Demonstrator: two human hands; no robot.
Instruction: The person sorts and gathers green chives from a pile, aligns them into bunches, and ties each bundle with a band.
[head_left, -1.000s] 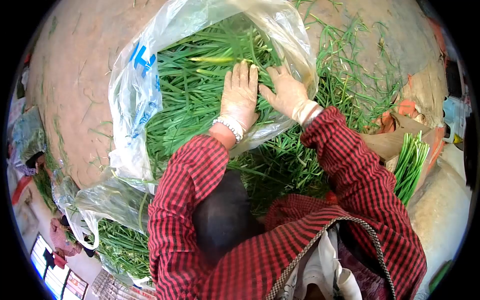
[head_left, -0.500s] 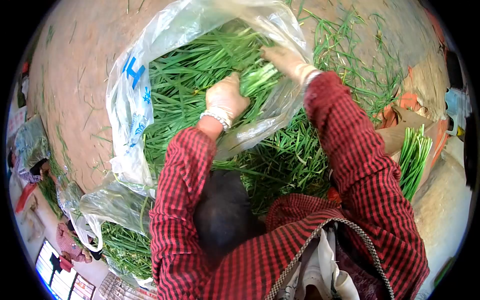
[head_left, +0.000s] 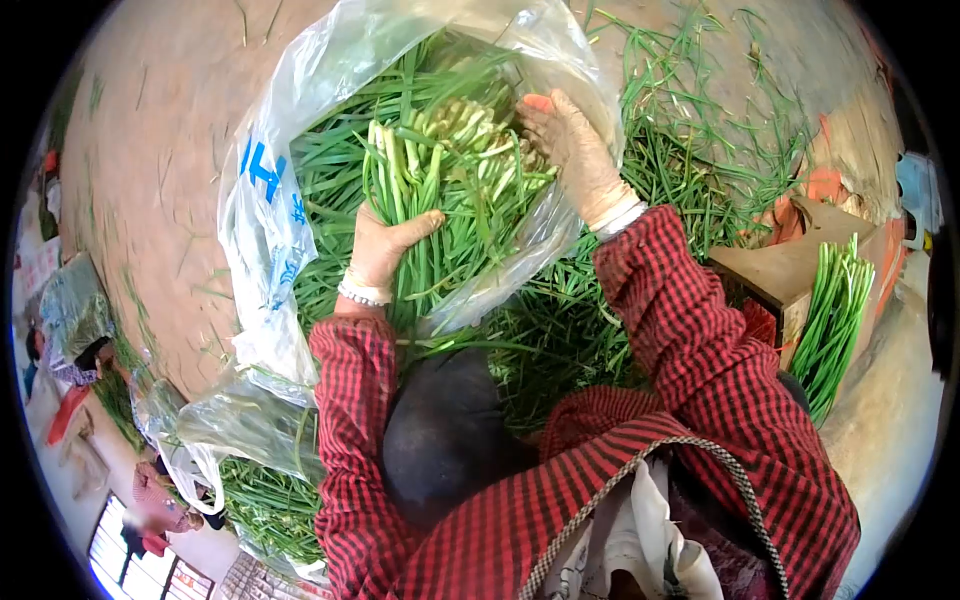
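Left hand (head_left: pixel 385 245) has slid down and to the left since half a second ago, and a bunch of green stalks (head_left: pixel 403 170) came over with it, pale ends pointing away from the person. That hand's wrapped round the bunch, thumb across it, inside the clear plastic bag (head_left: pixel 268 275). Right hand (head_left: pixel 578 150) is loosely open at the bag's right side, near more pale ends; can't tell if it's touching them.

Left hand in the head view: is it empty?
No, the left hand holds a bunch of green stalks at the mouth of the plastic bag.
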